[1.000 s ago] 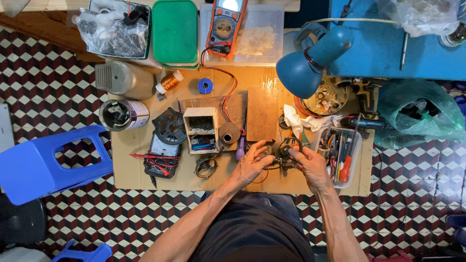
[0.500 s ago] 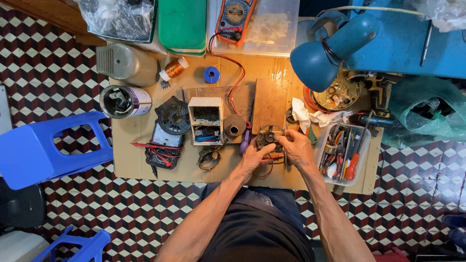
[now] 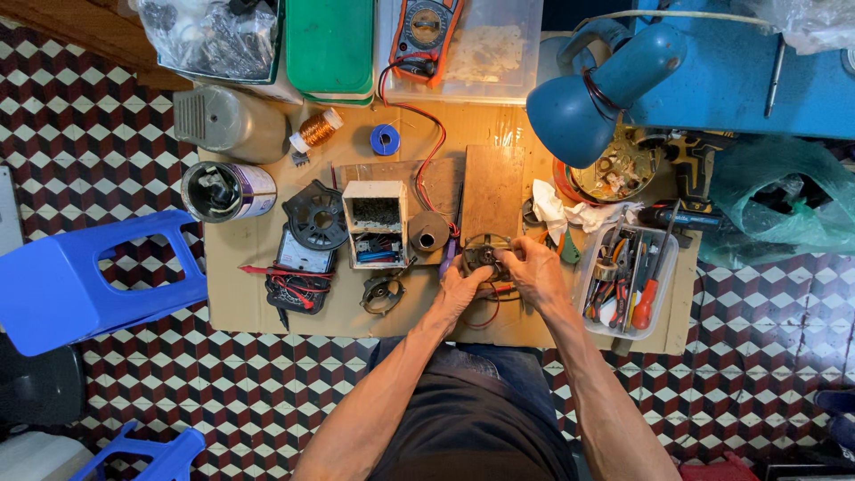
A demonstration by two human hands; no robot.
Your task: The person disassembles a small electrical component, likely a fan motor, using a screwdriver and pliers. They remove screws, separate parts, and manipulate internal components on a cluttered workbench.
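Fingers of both my hands close around a small round motor part (image 3: pixel 485 254), a dark ring with a coppery look inside; finer detail is too small to tell. My left hand (image 3: pixel 461 289) cups its near-left edge, thumb up against the rim, apparently to steady it. My right hand (image 3: pixel 537 272) grips the right side, fingers curled over the top. Both hold the part just above the cardboard-covered worktop (image 3: pixel 240 294), probably so that the blue desk lamp (image 3: pixel 592 98), hanging beyond and to the right of the part, throws light onto it.

Left of the part: a short dark cylinder (image 3: pixel 429 232), then an open white box (image 3: pixel 375 224) of small items, then a black slotted plastic disc (image 3: pixel 315 216). Right of the part: a clear plastic tray (image 3: pixel 623 276) of pliers and screwdrivers, within my right hand's reach. Beyond the part: a flat wooden board (image 3: pixel 490 191), a red lead (image 3: pixel 435 147) running up to an orange multimeter (image 3: pixel 426 27), a blue tape roll (image 3: pixel 385 139) and a copper wire spool (image 3: pixel 316 130). Crumpled white rag (image 3: pixel 561 209) lies between the part and the lamp.
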